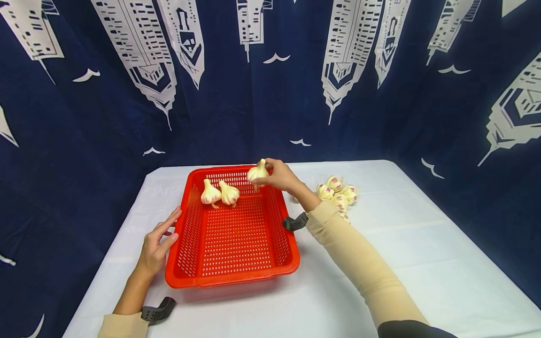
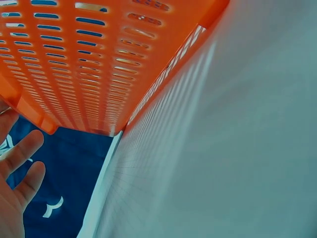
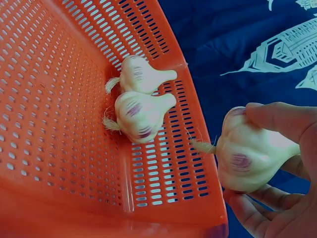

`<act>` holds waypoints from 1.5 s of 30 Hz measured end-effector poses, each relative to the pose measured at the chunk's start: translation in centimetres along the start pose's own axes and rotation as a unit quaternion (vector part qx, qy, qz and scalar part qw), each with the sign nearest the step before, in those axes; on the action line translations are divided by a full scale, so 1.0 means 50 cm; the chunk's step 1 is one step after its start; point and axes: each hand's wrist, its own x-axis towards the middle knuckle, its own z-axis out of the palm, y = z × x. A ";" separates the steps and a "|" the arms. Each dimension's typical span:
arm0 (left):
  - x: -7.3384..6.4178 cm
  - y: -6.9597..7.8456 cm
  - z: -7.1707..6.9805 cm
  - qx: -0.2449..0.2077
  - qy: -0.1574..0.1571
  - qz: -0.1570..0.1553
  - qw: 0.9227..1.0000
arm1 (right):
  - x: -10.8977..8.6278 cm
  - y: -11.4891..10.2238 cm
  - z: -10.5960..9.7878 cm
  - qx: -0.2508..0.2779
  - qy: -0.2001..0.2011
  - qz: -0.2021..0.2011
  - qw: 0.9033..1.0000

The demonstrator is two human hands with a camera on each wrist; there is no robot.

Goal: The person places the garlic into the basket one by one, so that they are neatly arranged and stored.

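Observation:
A red perforated basket (image 1: 236,239) stands on the white table. Two garlic bulbs (image 3: 141,116) lie side by side in it, against its far wall toward the left. Above the basket's far right corner, my right hand (image 1: 282,176) grips another garlic bulb (image 3: 250,153) between thumb and fingers, its neck toward the palm in the right wrist view. My left hand (image 1: 155,246) rests by the basket's left rim, fingers extended along the outside and thumb near the edge. In the left wrist view its fingers (image 2: 29,183) look loosely spread beside the basket wall.
Several more garlic bulbs (image 1: 339,202) lie in a cluster on the white tablecloth (image 1: 405,253) right of the basket, partly hidden by my right forearm. A dark blue curtain (image 1: 253,112) with white building prints hangs behind the table.

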 end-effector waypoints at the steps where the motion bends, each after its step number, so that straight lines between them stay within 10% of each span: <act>1: 0.000 0.000 0.000 0.001 0.000 -0.001 1.000 | 0.002 -0.003 0.002 -0.003 0.000 0.000 1.000; 45: -0.002 -0.003 -0.003 0.019 -0.010 -0.012 1.000 | 0.071 0.000 0.108 -0.242 -0.103 0.075 0.962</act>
